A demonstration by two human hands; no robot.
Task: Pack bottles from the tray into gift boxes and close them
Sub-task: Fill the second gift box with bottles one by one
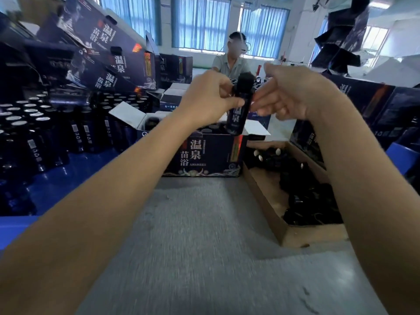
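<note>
1. Pinches the bottle [237,110] high up, just under its dark cap, between the thumb and curled fingers of the left hand [211,96].
2. Has the right hand [293,94] on the opposite side, fingers loosely curled, tips at the bottle's right flank. Too blurred to tell a pinch from a mere touch.
3. Key relation: held between both hands, long axis near upright with a slight tilt. Cap up, base down, just above the open top of the gift box [204,155], toward its right end. Both hands about equally near, but only the left plainly carrying.
4. Stands the gift box on the grey mat [193,246], flaps open, white insides showing. Shows other dark bottle tops already inside, so probably partly filled.
5. Calls next, likely, for a straight lowering, base first, into a free slot. Hides that slot behind the bottle, so clearance cannot be judged.
6. Places a cardboard tray [286,235] just right of the box, touching or nearly so, with dark items inside. Too dim to tell caps from whole bottles.
7. Room:
   - rows of upright bottles [34,133] on a blue surface at left
   - stacked boxes [102,42] leaning above them
   - another person [231,64] seated opposite
   - windows [202,21] with blue curtains behind
</note>
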